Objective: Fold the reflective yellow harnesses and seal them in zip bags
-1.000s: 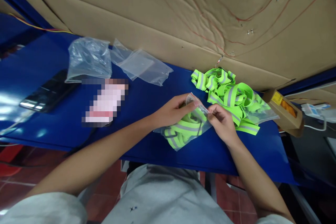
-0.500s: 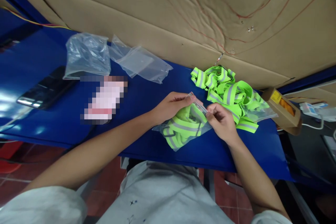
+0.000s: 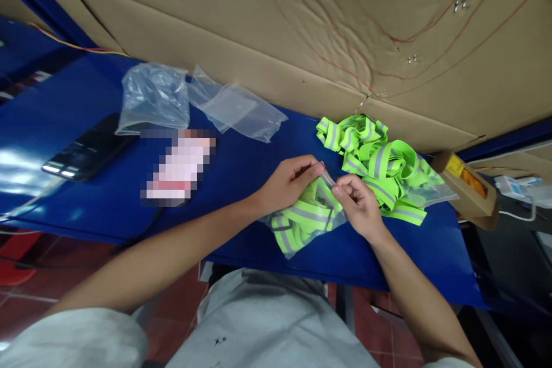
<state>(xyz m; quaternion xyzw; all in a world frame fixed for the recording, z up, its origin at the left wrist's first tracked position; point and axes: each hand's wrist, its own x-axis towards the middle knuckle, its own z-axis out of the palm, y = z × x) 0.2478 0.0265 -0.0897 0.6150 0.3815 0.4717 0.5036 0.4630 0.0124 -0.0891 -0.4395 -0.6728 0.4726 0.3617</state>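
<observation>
Both hands pinch the top edge of a clear zip bag with bright green reflective strapping folded inside. My left hand grips the strip's left end between thumb and fingers. At the other side, my right hand has its thumb and fingertips closed on the same edge, a short way from the left. The bag hangs tilted over the front of the blue table. Just beyond my right hand lies a loose heap of green straps with grey reflective stripes, partly in another clear bag.
A puffed clear bag and flat clear bags lie along the cardboard wall. On the left of the blue table are a black phone and a blurred-out pink item. A cardboard box stands right.
My hands have come closer together along the bag's top edge, the right one shifting left. The whole view has moved slightly.
</observation>
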